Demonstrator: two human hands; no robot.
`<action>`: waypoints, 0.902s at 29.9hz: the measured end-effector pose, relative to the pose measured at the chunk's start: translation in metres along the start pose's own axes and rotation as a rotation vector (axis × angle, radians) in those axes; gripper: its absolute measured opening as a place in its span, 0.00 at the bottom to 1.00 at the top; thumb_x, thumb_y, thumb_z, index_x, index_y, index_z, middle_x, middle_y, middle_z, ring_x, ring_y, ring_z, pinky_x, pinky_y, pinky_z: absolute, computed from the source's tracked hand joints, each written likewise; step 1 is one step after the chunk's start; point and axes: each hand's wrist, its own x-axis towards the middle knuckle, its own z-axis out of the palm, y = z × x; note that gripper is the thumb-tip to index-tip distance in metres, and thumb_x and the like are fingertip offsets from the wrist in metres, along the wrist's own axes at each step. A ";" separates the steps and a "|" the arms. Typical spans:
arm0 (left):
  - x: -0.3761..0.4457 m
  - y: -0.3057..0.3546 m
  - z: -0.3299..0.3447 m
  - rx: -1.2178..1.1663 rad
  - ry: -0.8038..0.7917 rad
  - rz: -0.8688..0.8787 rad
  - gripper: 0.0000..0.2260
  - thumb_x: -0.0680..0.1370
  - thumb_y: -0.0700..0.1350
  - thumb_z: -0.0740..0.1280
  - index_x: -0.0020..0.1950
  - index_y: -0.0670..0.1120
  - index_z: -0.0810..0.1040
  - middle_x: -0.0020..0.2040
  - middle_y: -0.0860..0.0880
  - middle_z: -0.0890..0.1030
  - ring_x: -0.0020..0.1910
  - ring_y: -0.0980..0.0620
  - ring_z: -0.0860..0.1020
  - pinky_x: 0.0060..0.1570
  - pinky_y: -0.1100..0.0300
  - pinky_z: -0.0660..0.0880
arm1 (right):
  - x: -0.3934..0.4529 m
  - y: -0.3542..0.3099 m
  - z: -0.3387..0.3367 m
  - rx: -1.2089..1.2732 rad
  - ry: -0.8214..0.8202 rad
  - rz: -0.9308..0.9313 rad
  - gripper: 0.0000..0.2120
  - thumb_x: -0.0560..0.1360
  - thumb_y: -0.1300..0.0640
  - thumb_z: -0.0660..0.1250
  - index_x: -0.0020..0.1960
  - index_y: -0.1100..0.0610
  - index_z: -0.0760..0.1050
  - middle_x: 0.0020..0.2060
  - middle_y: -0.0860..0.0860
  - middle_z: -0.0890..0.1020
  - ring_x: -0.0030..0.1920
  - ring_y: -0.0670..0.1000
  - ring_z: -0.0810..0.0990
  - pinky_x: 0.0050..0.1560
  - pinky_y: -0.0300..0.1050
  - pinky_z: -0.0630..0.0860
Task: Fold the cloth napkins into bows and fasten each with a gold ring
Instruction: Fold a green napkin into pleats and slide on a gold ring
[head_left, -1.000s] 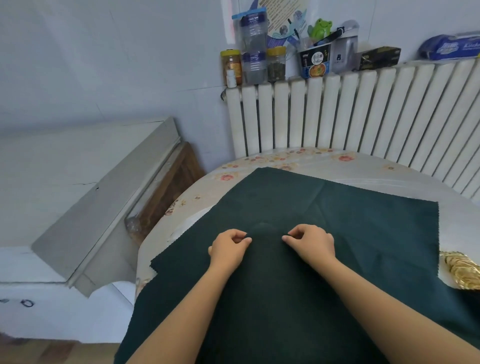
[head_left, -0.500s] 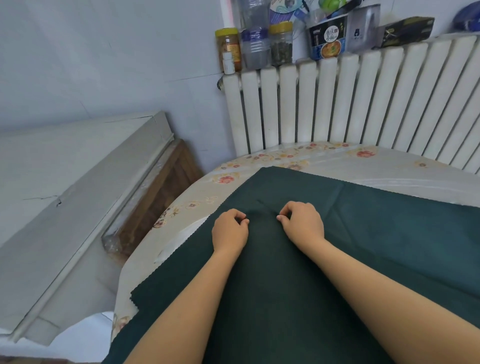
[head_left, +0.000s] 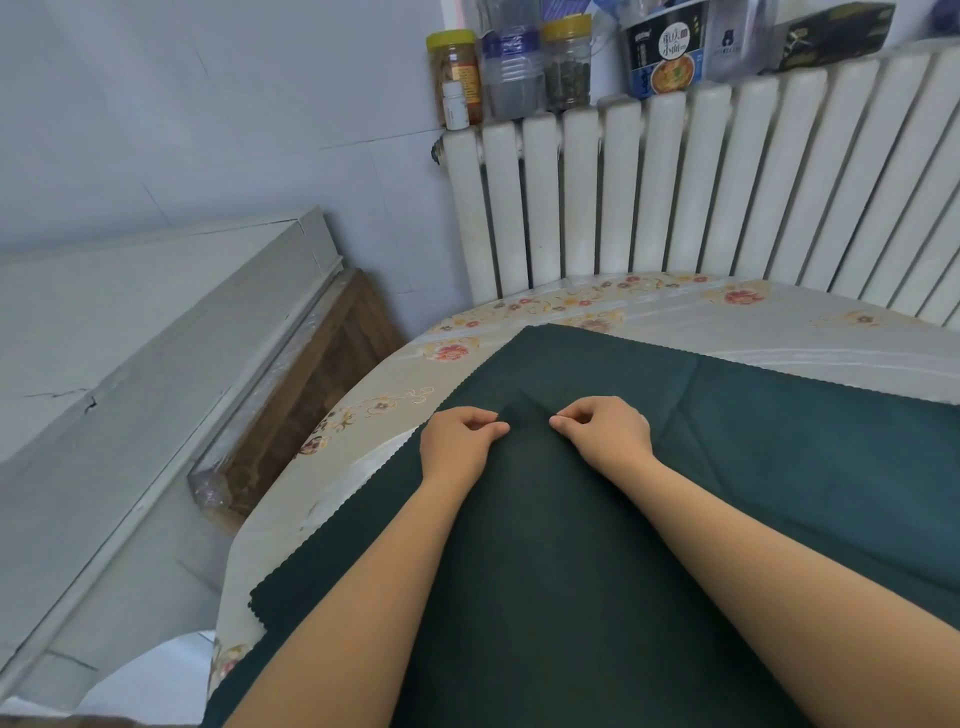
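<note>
Green napkin (head_left: 779, 467): we had it flat on the desk (head_left: 779, 332).
Left hand (head_left: 457, 441): pinched a raised fold.
Right hand (head_left: 608, 434): pinched it too.

Soft, even daylight filled the scene, cool and slightly bluish on the wall (head_left: 218, 119), with no hard shadows; only faint shading lay under the forearms on the dark green napkin (head_left: 779, 467), whose weave was mostly lost in its darkness. A mild sheen showed on the glossy tablecloth (head_left: 810, 332). Wide-angle distortion bent the radiator (head_left: 727, 187) bars outward toward the right edge. The jars on top looked slightly smeared and soft
</note>
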 end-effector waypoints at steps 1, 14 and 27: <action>0.000 0.001 0.000 0.005 0.000 0.004 0.08 0.72 0.44 0.74 0.49 0.47 0.83 0.45 0.54 0.81 0.47 0.56 0.77 0.52 0.62 0.72 | 0.000 -0.001 0.000 -0.004 0.005 0.005 0.06 0.75 0.48 0.65 0.44 0.46 0.80 0.46 0.44 0.83 0.52 0.48 0.78 0.60 0.45 0.67; -0.005 -0.003 -0.012 -0.015 -0.147 0.183 0.05 0.73 0.42 0.72 0.43 0.53 0.81 0.42 0.56 0.82 0.44 0.58 0.79 0.46 0.66 0.74 | -0.006 0.002 -0.007 0.186 -0.054 -0.119 0.11 0.74 0.57 0.67 0.39 0.40 0.77 0.39 0.38 0.80 0.47 0.43 0.79 0.57 0.44 0.72; -0.012 -0.010 -0.014 0.371 -0.247 0.386 0.06 0.70 0.55 0.73 0.40 0.56 0.79 0.48 0.57 0.75 0.51 0.57 0.73 0.60 0.49 0.68 | -0.017 0.007 -0.008 -0.313 -0.051 -0.405 0.12 0.72 0.39 0.66 0.46 0.47 0.77 0.48 0.42 0.77 0.53 0.47 0.71 0.55 0.44 0.67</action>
